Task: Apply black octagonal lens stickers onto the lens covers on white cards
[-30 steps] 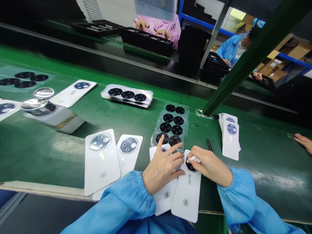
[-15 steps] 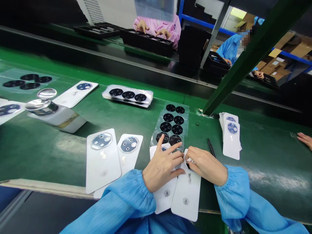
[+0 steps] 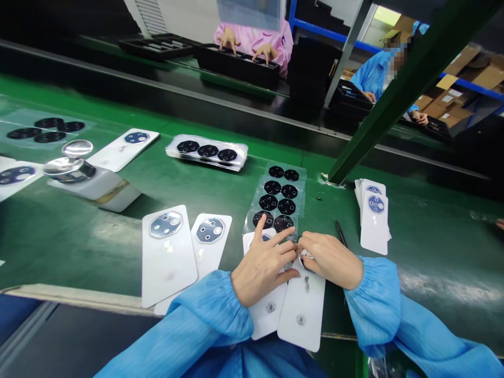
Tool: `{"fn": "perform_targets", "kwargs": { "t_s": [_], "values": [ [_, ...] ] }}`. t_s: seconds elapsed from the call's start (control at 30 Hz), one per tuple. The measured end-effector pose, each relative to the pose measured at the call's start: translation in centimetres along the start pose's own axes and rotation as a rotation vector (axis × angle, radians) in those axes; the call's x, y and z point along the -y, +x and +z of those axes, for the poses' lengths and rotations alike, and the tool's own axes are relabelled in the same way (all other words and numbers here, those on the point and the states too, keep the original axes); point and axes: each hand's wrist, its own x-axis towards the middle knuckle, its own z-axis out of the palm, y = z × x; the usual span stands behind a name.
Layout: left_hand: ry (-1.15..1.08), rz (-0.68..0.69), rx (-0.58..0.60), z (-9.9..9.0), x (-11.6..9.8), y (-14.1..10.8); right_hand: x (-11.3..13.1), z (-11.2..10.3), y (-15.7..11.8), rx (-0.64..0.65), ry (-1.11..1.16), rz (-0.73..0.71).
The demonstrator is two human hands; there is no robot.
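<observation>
My left hand (image 3: 264,269) lies with spread fingers over a white phone back panel (image 3: 271,319), its forefinger reaching onto a sheet of black octagonal stickers (image 3: 275,195). Its thumb touches a second white panel (image 3: 301,307) on the right. Over the top of that second panel, at its dark round camera area, my right hand (image 3: 331,258) is closed in a pinch. A small white bit shows under those fingers, too covered to name. Left of my hands lie two more panels, a larger one (image 3: 168,262) overlapping another (image 3: 208,239), both with blue octagonal camera plates.
A stack of sticker sheets (image 3: 207,152) lies farther back. A white bottle with a metal pump top (image 3: 71,169) stands at left. At right are a black pen (image 3: 340,234), a pile of panels (image 3: 374,223) and a green post (image 3: 388,102). Co-workers sit across the bench.
My hands stay at the same panels, the right one shifting slightly at the camera area. The camera view has moved a little. A co-worker's hand at the right edge has drawn mostly out of view.
</observation>
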Motion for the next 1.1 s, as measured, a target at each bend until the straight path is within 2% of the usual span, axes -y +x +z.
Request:
{"fn": "perform_targets", "kwargs": {
  "t_s": [0.23,0.33,0.4,0.47,0.6,0.7,0.8,0.93,1.1],
  "values": [
    [-0.006,-0.004,0.003,-0.1,0.0,0.0,0.3,-0.2,-0.8,0.037,0.015,-0.049],
    [-0.002,0.0,-0.017,-0.1,0.0,0.0,-0.8,-0.8,-2.5,0.003,0.194,-0.056],
    [0.002,0.003,-0.022,0.0,0.1,0.0,-2.1,-0.9,-3.9,-0.107,0.392,0.004],
    [0.011,0.009,-0.023,0.0,0.0,-0.1,-3.5,-0.5,-5.3,-0.273,0.571,0.115],
    [0.05,0.026,-0.053,0.1,-0.3,-0.2,-5.1,2.4,-6.8,-0.563,0.768,0.322],
    [0.094,0.044,-0.092,0.2,-0.6,-0.4,-5.0,4.5,-6.7,-0.703,0.747,0.409],
    [0.139,0.062,-0.127,0.4,-0.9,-0.5,-4.4,5.3,-6.4,-0.798,0.656,0.34],
    [0.172,0.069,-0.145,0.4,-1.2,-0.6,-4.3,5.4,-6.2,-0.821,0.512,0.214],
    [0.229,0.092,-0.116,-0.1,-1.4,-0.4,-4.8,6.2,-6.2,-0.796,0.409,0.227]
  ]
}}
